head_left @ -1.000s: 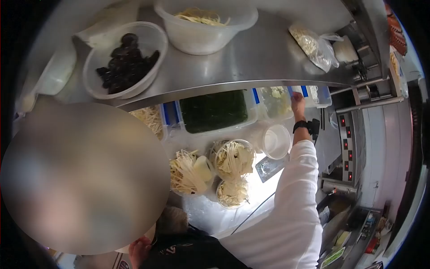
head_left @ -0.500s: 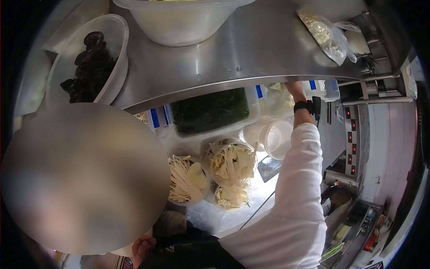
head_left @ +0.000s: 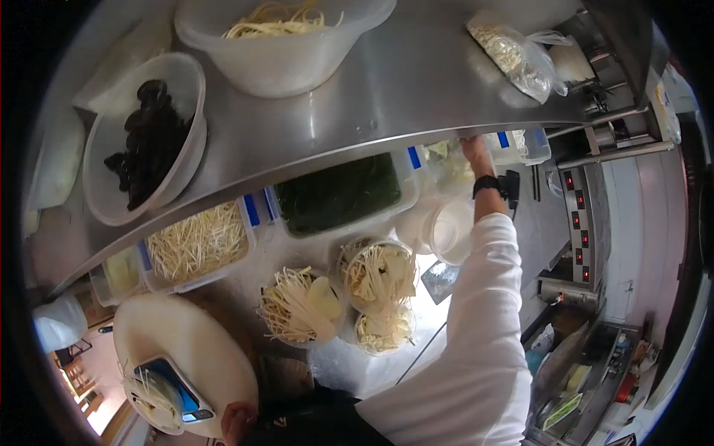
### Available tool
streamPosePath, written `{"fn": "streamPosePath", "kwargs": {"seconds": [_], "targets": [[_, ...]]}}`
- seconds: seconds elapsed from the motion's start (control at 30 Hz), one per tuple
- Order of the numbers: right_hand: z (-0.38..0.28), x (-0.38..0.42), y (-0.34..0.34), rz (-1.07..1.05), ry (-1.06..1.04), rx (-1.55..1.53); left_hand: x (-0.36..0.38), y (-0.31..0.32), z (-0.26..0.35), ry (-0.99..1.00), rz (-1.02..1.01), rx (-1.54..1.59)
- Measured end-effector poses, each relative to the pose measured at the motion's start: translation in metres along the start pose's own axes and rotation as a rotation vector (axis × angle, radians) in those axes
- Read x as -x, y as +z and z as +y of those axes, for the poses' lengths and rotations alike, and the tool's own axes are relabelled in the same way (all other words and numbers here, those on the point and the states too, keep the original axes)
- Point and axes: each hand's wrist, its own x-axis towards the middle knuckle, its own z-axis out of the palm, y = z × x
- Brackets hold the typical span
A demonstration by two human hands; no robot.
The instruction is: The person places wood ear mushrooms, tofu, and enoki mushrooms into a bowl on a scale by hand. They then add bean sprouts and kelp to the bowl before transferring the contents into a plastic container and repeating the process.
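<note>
- The clear container of pale leafy pieces is sitting beneath the front edge of the steel shelf, directly by the right hand and well apart from the left hand.
- The right hand is reaching over the container's right side; the shelf edge is hiding the fingertips, so how far they are opening and whether they are gripping anything cannot be told.
- The left hand is showing bent fingers beside the edge of the round white board; its grasp and opening are unclear.
- The right arm, in a white sleeve, is stretching forward nearly straight, with a black band circling the wrist; the left hand is keeping low, near the black apron.
- An open, round plastic tub is lying just below the container, left of the forearm.
- Left of the container, a tub of dark green food is standing, then bean sprouts in another.
- Three portions of thin pale strands are grouping on the steel counter.
- A phone is lying on the board, partly behind a small bowl.
</note>
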Motion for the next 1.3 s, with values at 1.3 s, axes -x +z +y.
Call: {"fn": "streamPosePath", "kwargs": {"seconds": [1.3], "targets": [[-0.169, 0.083, -0.172, -0.704, -0.139, -0.348, 0.007, -0.002, 0.011, -0.042, -0.063, 0.043]]}}
